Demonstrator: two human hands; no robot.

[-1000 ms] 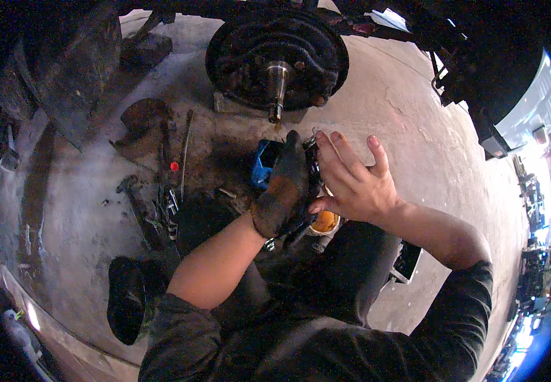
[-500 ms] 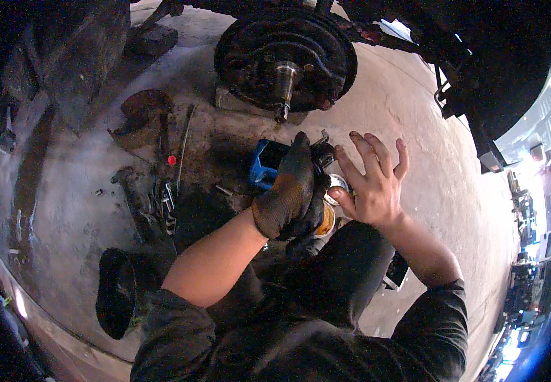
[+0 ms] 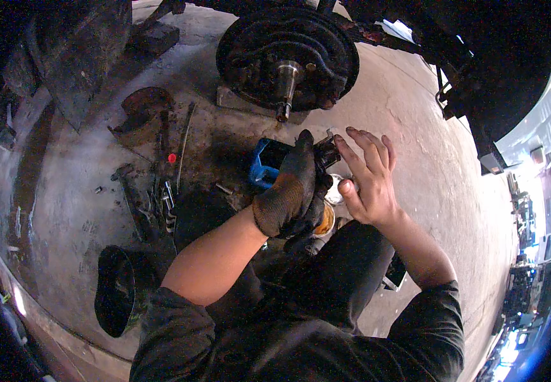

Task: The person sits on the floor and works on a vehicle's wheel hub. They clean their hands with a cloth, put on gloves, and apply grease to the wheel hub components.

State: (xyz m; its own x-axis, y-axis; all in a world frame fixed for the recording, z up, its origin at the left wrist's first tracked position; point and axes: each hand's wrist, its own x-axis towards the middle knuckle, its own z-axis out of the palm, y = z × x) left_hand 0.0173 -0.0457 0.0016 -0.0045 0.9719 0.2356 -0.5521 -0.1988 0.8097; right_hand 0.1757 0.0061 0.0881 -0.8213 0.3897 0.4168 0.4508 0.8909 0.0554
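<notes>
My left hand (image 3: 286, 191), in a dark work glove soiled brown, is closed around a dark metal part (image 3: 327, 153) with a small shiny tip at its far end. The glove hides much of that part, so its exact kind is unclear. Bare and close on the right, my right hand (image 3: 372, 181) has its fingers stretched and spread, the index fingertip at or against the part's edge. Below the hands stands an open tin of amber grease (image 3: 327, 219), partly covered by the glove. A round white-rimmed lid or tin (image 3: 336, 190) shows between the hands.
Ahead, a dark round backing plate (image 3: 250, 63) carries a bare metal spindle (image 3: 286, 89). A blue-and-black case (image 3: 262, 175) lies left of the glove. Further left are a hammer (image 3: 132, 197), sockets (image 3: 169, 194), a red cap (image 3: 172, 158), a curved rusty brake shoe (image 3: 138, 114) and a black drum-like ring (image 3: 115, 290).
The dark part has turned in the glove, its shiny tip shifting slightly right. My right hand has moved a little left, its fingers closer together.
</notes>
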